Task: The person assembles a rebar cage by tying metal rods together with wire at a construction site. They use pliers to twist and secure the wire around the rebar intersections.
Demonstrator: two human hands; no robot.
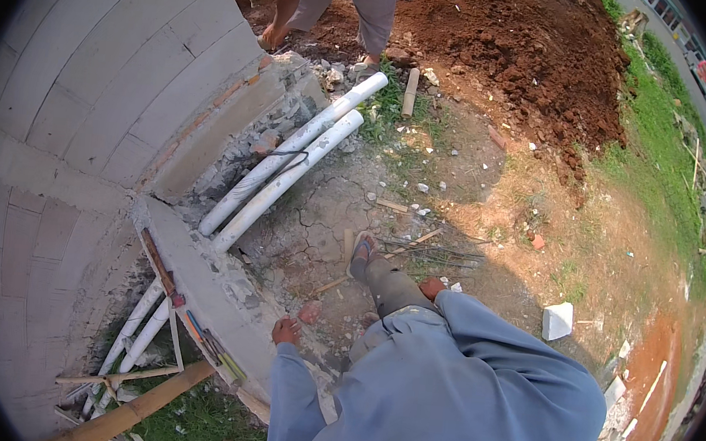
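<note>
My left hand [285, 330] hangs beside the concrete ledge [226, 281], its fingers curled in and no object showing in them. A reddish stone [309, 312] lies on the ground close to it. Beside my bent leg is my right hand [431, 288], small in view and partly covered by the blue-grey sleeve; its fingers cannot be made out clearly. Two white pipes [289, 183], bound with a dark tie, slant along the wall ahead of me. My sandalled foot [363, 253] stands on cracked soil near thin wooden sticks [414, 241].
At the far left a co-worker's hand [273, 37] reaches down by the block wall [108, 48]. Red soil [511, 41] is heaped behind. Several hand tools [212, 344] lie on the ledge above a bamboo pole [135, 407]. A white block [557, 321] sits at right.
</note>
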